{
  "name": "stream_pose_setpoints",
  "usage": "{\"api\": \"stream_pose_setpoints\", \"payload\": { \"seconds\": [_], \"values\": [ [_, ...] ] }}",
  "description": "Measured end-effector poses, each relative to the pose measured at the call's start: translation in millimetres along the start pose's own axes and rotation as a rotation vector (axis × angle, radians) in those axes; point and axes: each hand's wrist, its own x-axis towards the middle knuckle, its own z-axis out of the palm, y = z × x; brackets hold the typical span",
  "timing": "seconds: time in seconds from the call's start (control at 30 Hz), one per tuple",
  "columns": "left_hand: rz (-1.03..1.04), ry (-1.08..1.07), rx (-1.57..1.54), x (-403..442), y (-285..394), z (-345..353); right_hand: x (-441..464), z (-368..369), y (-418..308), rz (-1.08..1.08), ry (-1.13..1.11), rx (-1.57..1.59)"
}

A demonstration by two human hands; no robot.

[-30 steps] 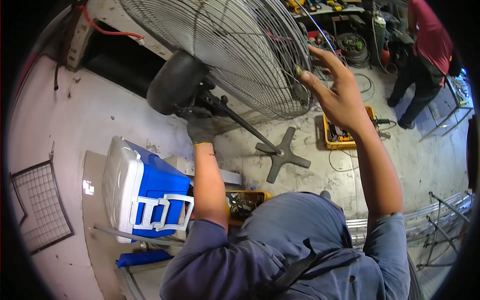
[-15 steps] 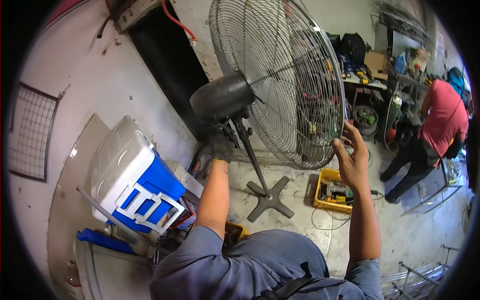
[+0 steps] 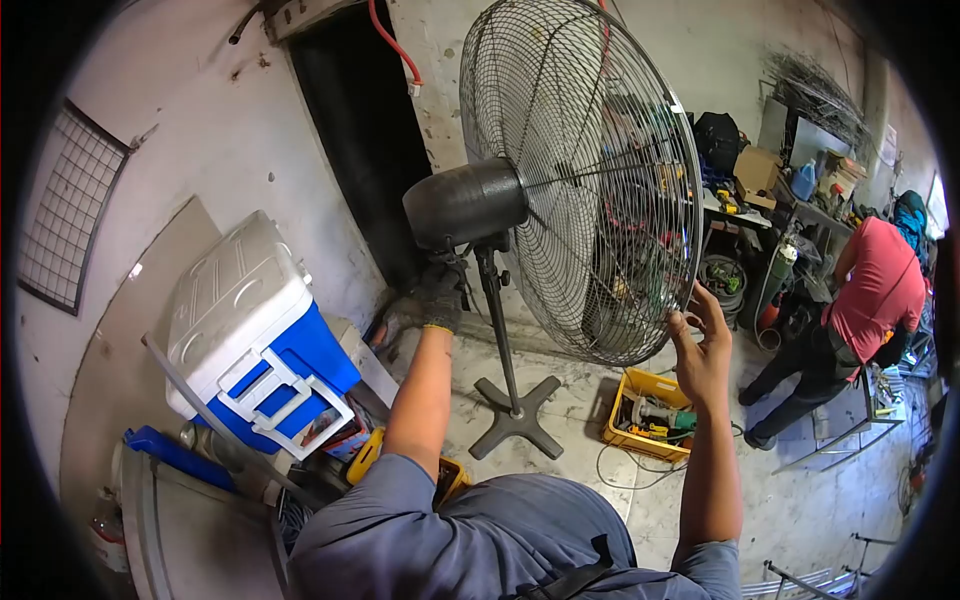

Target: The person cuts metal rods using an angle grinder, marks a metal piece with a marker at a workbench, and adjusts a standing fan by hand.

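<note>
A large pedestal fan with a round wire guard (image 3: 580, 190), a black motor housing (image 3: 465, 203) and a cross-shaped base (image 3: 516, 418) stands in front of me. My right hand (image 3: 706, 350) is bare and curls its fingertips and thumb around the lower right rim of the guard. Beneath the motor housing, beside the top of the pole (image 3: 497, 330), is my left hand (image 3: 437, 300) in a dark glove. Its fingers are lost in shadow against the fan's bracket, so their grip does not show.
A blue and white cooler (image 3: 262, 335) stands at left. On the floor, a yellow crate (image 3: 650, 440) holds power tools, with a cable beside it. A person in a red shirt (image 3: 880, 275) bends over a metal table at right. Cluttered shelves line the back wall.
My view has shifted, so the cooler, crate and fan base appear lower and further left, and the fan head further right. Both hands keep their places on the fan.
</note>
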Motion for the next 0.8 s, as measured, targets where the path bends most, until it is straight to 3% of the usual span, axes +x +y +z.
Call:
{"api": "stream_pose_setpoints", "payload": {
  "seconds": [0.13, 0.2, 0.3, 0.4, 0.5, 0.57, 0.63, 0.7, 0.8],
  "values": [
    [0.096, 0.123, 0.632, 29, -17, -25, -1, 3, 4, -0.007, 0.008, 0.026],
    [0.192, 0.178, 0.721, 43, -22, -29, -2, 5, 3, -0.008, 0.016, 0.036],
    [0.291, 0.242, 0.592, 56, -32, -28, -2, 3, 0, -0.011, 0.009, 0.021],
    [0.281, 0.254, 0.602, 62, -39, -35, -3, 3, -2, 0.000, 0.003, 0.032],
    [0.265, 0.181, 0.743, 48, -7, -12, -4, 5, -3, -0.004, 0.005, 0.039],
    [0.371, 0.164, 0.877, 22, 27, 24, -4, 6, -1, -0.014, 0.017, 0.023],
    [0.025, 0.087, 1.080, 36, 17, 9, -5, 6, 0, -0.013, 0.021, 0.012],
    [-0.193, 0.003, 1.180, 44, 14, -2, -6, 6, 0, 0.000, 0.022, 0.005],
    [-0.246, -0.088, 0.949, 18, 41, 11, -8, 6, 0, -0.002, 0.031, 0.018]
  ]
}}
